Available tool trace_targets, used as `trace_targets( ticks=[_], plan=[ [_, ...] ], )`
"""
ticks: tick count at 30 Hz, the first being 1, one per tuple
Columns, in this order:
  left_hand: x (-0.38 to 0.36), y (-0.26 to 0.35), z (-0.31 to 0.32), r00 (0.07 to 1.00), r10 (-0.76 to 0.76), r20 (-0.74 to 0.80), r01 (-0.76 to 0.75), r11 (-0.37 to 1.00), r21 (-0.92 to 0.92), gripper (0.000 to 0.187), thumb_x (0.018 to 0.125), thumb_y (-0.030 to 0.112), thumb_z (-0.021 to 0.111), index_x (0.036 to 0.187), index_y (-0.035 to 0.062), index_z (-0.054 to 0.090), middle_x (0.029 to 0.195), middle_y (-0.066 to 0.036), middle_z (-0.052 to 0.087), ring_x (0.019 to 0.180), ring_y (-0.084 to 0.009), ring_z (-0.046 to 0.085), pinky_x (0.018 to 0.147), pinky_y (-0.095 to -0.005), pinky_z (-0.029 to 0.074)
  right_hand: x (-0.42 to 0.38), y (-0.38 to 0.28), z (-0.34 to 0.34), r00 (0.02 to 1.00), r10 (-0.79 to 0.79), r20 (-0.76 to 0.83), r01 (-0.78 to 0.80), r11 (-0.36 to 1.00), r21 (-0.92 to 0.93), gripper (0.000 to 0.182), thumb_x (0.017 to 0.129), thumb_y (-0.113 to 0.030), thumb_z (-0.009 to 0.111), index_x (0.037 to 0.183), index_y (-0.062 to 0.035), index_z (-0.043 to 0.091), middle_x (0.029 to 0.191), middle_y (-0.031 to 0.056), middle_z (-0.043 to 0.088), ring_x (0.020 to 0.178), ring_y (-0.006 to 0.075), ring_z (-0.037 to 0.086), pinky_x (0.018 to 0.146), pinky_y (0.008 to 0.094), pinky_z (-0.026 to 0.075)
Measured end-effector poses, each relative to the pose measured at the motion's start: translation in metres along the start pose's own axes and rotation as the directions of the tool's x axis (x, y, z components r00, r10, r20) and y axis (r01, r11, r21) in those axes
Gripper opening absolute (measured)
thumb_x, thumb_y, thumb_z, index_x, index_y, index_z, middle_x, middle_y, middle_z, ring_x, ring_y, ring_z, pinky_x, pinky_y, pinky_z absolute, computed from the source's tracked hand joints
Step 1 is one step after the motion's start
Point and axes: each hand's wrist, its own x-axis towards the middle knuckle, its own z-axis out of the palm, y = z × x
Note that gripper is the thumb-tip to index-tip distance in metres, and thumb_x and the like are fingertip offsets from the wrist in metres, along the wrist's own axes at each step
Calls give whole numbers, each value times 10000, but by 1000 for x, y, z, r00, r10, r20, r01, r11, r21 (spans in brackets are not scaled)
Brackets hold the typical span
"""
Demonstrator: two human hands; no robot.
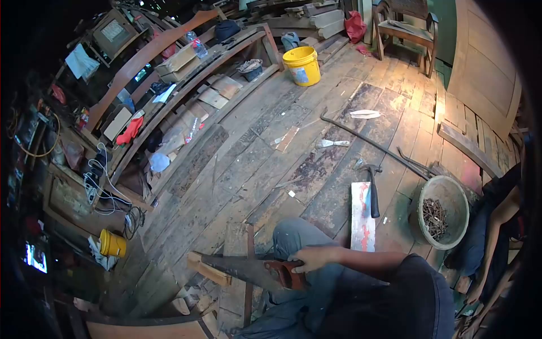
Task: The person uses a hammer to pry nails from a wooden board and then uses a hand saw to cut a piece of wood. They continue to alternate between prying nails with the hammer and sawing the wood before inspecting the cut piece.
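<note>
My right hand [311, 260] is closed around the brown handle of a handsaw [240, 270]. Its wide dark blade points left and lies across a short wooden block [209, 269], overlapping it near the tip. Below the block is a worn board [234, 243] close to my bent knee [289, 234]. My left hand does not show. Beyond my forearm, a claw hammer [373, 192] rests on the floor along a white and red-stained strip [362, 217].
A bucket of nails [437, 212] stands at the right, beside another person's arm [497, 237]. A long crowbar [372, 141], a scraper [333, 143] and a yellow bucket [302, 66] are farther off. At left, a long wooden bench frame [186, 85] holds clutter; cables [101, 181] hang nearby.
</note>
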Motion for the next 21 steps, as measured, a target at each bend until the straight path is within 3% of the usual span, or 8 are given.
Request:
trace_targets(
  ticks=[3,5,7,8,10,17,19,21],
  plan=[
    [-4,21,10,995,-97,3,97,995,30,715,912,103,688,1517,115,308,1235,-170,545,956,-255,596,769,-384,526,-7,-12,-22,995,86,41,-91,984,152,435,936,-354,618,1227,-31,594,940,180,714,836,318,708,747,405,544],
    [1,18,9,995,-88,46,84,994,74,701,917,97,676,1515,111,311,1219,-164,553,949,-250,597,768,-379,526,-11,-10,-21,992,98,-81,-83,981,175,343,949,-312,600,1161,-45,634,856,131,716,687,245,705,668,385,550],
    [5,12,3,994,-56,98,43,990,134,687,921,90,664,1512,106,315,1202,-158,561,941,-245,599,766,-373,525,-8,12,-13,853,-179,-490,138,983,-119,262,964,-223,571,1114,-21,644,784,107,698,591,190,677,599,346,550],
    [6,10,2,992,-41,120,21,986,163,680,923,87,658,1511,104,317,1193,-155,565,938,-243,600,765,-371,525,-13,9,-18,855,-158,-495,124,987,-100,262,964,-223,571,1114,-21,644,784,107,698,591,190,677,599,346,550],
    [8,6,-3,986,-11,169,-27,975,221,666,928,80,646,1508,99,320,1177,-150,573,931,-238,601,763,-365,525,-21,1,-26,905,153,-396,31,907,421,217,972,-151,539,1079,5,644,732,97,673,541,164,655,538,314,534],
    [22,-2,-18,945,58,321,-187,902,388,616,940,60,606,1494,77,336,1113,-129,599,896,-225,605,754,-347,524,-21,32,-22,889,244,-387,131,675,726,210,1001,-132,496,1060,13,634,720,91,658,497,144,632,433,273,488],
    [25,-2,-16,935,34,352,-197,878,437,600,942,56,594,1486,65,343,1090,-123,604,879,-223,605,749,-342,522,-25,42,-31,890,312,-334,144,502,853,214,1014,-136,483,1075,0,636,748,99,659,498,157,635,426,267,491],
    [27,0,-15,924,19,382,-218,847,485,584,943,52,583,1479,54,350,1068,-117,610,862,-222,605,744,-338,521,-33,57,-39,903,297,-309,129,498,857,209,1015,-135,487,1085,-11,640,770,103,660,531,168,651,441,274,511]
  ],
)
